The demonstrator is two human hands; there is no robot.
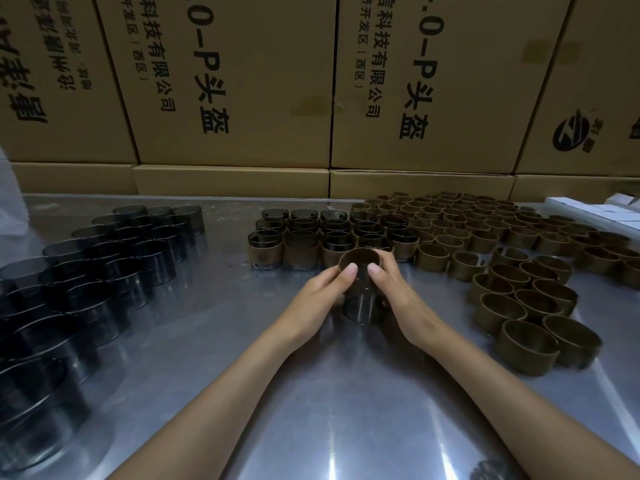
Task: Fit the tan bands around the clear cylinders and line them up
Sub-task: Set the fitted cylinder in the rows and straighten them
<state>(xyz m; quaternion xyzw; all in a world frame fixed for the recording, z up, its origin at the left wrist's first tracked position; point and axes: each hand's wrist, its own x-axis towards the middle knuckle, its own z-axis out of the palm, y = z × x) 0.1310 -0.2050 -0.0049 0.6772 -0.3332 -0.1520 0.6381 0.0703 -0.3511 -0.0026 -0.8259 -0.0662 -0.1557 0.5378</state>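
Note:
A clear cylinder stands on the metal table in the middle. A tan band sits around its top part. My left hand and my right hand grip the band from either side, thumbs on its near rim. Behind it, banded cylinders stand in rows. Bare clear cylinders crowd the left side. Loose tan bands lie grouped on the right.
Stacked cardboard boxes with printed text wall off the back of the table. White boxes sit at the far right edge. A clear plastic bag shows at the far left.

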